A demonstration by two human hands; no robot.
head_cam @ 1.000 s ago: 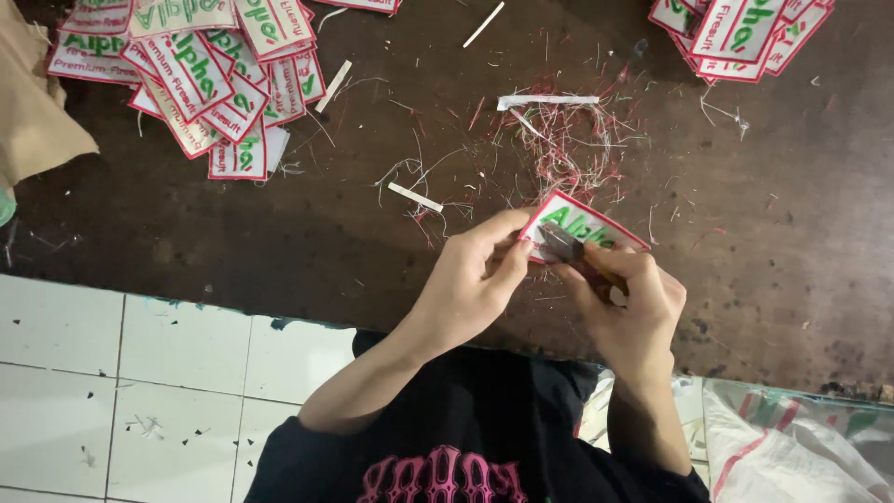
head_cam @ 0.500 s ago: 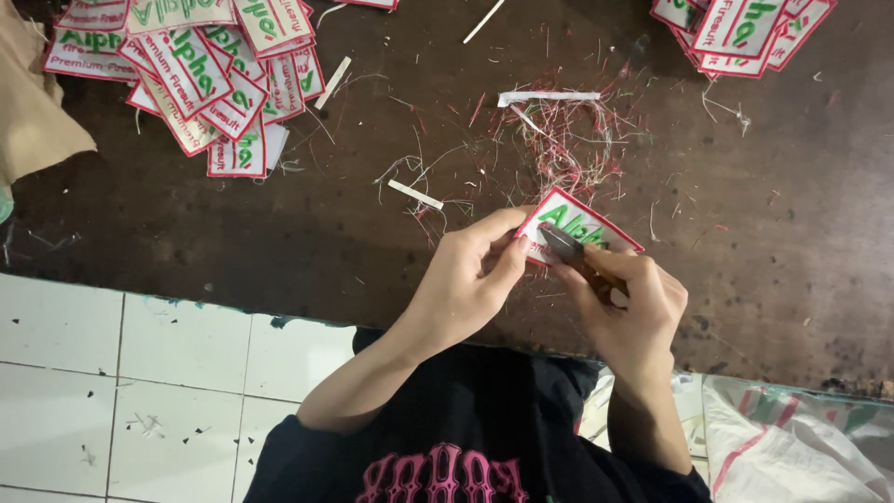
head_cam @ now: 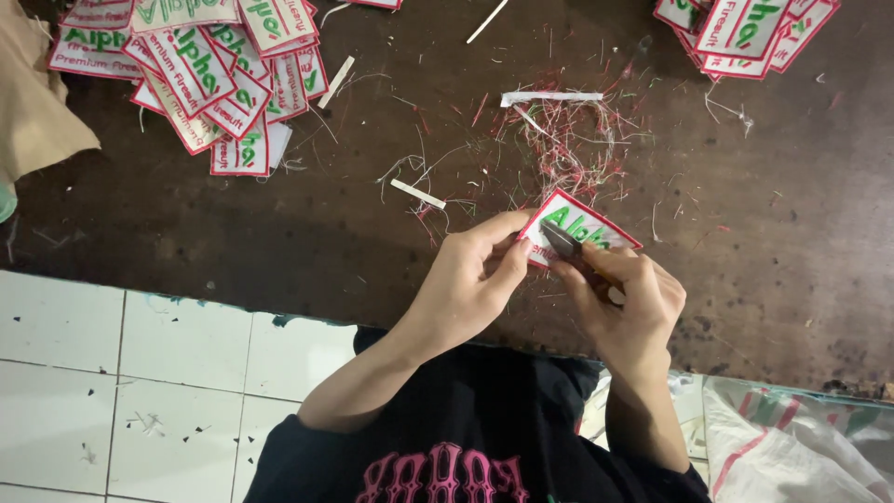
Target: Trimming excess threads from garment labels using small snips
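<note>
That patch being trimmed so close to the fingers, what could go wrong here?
The small blade in the right hand lies against the patch, close to the left hand fingertips, so a slip might nick them or cut the red border. Loose thread scraps nearby could snag too.

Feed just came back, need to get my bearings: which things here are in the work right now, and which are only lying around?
In the work:
- left hand pinching the white patch with red border
- right hand holding a small metal cutter against it

Lying around:
- patch pile, upper left
- patch pile, upper right
- thread scraps
- white strips
- tan cloth
- woven sack
</note>
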